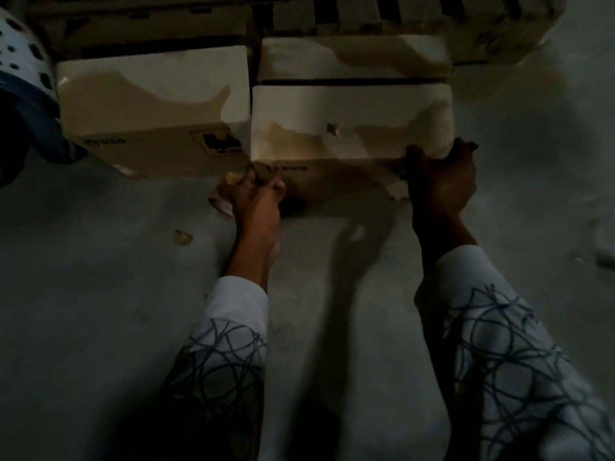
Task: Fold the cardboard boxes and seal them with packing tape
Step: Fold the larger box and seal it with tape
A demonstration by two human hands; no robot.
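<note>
Taping seems under way on the near box [349, 121], which sits on the floor. At its near-left corner the left hand [258, 194] grips what looks like a tape roll [218, 199] (dim, blurred). The right hand [439, 181] clasps its near-right corner. Next, I judge, the tape needs pulling taut along that box's front.

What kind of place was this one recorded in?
Probably a dim storeroom or packing area, with the work done at floor level: a bare concrete floor, closed cardboard boxes lined up side by side, and more cardboard stacked behind them.
</note>
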